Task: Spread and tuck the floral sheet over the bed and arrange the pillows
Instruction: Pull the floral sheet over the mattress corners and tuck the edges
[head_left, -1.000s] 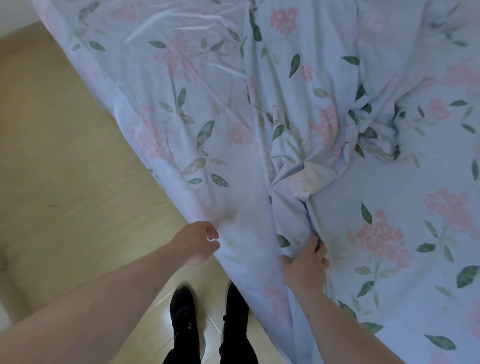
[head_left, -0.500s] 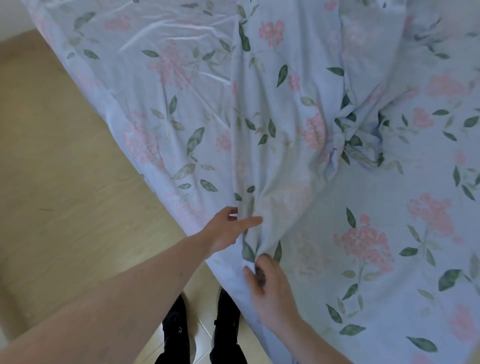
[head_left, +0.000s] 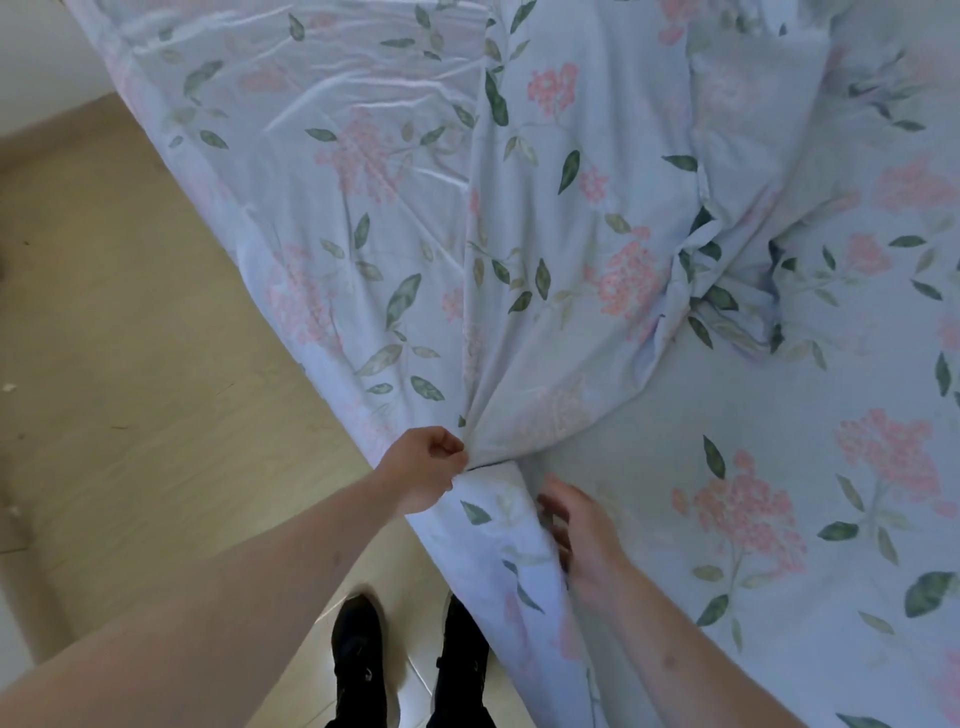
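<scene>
Two hands: both worked at the near edge of the bed, bare forearms reaching in from below
Floral sheet: thin pale blue cloth printed with pink flower clusters and green leaves; it lay across the bed and hung over its left edge toward the floor
Texture: fine creases fanned out from the pinch point, and a rumpled bunch of folds sat further up right of centre
Left hand: fingers curled tight, pinching a gathered peak of the sheet at the bed edge
Right hand: fingers loosely spread and slightly bent, resting on the sheet just beside a folded-over flap; it gripped nothing that I could see
Floor: smooth tan wood-look boards left of the bed, glossier pale tiles near the feet
Shoes: a black pair, standing close against the hanging cloth
</scene>
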